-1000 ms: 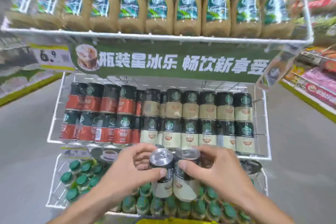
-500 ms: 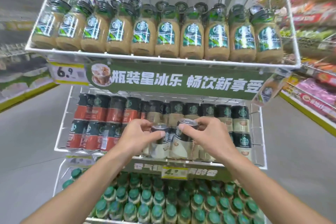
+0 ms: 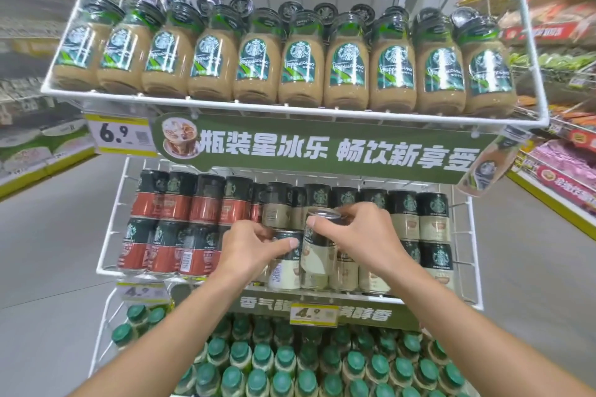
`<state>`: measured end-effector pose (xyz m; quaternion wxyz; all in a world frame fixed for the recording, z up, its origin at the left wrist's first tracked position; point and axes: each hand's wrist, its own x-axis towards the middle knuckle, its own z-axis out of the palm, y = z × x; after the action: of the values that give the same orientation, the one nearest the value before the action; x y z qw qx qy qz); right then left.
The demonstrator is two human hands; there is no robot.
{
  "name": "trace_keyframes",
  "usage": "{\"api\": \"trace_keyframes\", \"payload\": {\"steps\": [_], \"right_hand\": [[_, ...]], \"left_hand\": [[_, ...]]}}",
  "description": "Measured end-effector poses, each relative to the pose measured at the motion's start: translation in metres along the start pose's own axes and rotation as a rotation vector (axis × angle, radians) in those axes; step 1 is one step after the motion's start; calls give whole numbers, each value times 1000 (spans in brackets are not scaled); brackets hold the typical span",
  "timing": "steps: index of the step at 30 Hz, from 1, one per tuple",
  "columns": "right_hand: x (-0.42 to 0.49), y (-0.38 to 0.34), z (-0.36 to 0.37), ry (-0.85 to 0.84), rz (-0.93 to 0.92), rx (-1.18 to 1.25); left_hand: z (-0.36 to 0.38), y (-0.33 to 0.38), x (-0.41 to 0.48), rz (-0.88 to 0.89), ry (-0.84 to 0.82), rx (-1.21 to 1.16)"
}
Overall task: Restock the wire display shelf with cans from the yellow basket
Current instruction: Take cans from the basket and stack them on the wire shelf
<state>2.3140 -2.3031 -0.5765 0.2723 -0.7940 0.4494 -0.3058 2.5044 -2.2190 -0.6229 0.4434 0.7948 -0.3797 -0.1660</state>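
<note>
Now the left hand (image 3: 254, 250) has its grip curled round a cream can (image 3: 285, 264), thumb across the front, at the front of the middle tier of the wire shelf (image 3: 108, 269). Just beside it, the right hand (image 3: 358, 235) holds a second cream can (image 3: 317, 255) in a pinching grip by its top rim, which stands higher than the first. Red cans (image 3: 167, 229) stand to the left, and glass bottles (image 3: 300, 74) fill the tier above.
</note>
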Motion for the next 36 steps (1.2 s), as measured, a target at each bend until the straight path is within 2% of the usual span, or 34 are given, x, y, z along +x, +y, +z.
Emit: {"api": "trace_keyframes", "payload": {"steps": [9,14,18,23,27,31,36], "right_hand": [[37,-35,-7,-46,72,36],[55,-50,10,-172,57,77],[65,-51,27,-261,152,-48],[72,-64,34,-143,72,-91],[77,-63,31,-191,105,-302],[78,-58,30,-176,86,-182],[76,-58,29,-182,87,-191]], "left_hand": [[3,1,-7,-3,16,-38],[3,2,-9,5,18,-35],[3,1,-10,4,26,-41],[3,3,-10,-19,24,-81],[1,3,-10,-32,-14,-117],[-1,1,-10,-53,-17,-144],[0,1,-10,-48,-6,-132]]}}
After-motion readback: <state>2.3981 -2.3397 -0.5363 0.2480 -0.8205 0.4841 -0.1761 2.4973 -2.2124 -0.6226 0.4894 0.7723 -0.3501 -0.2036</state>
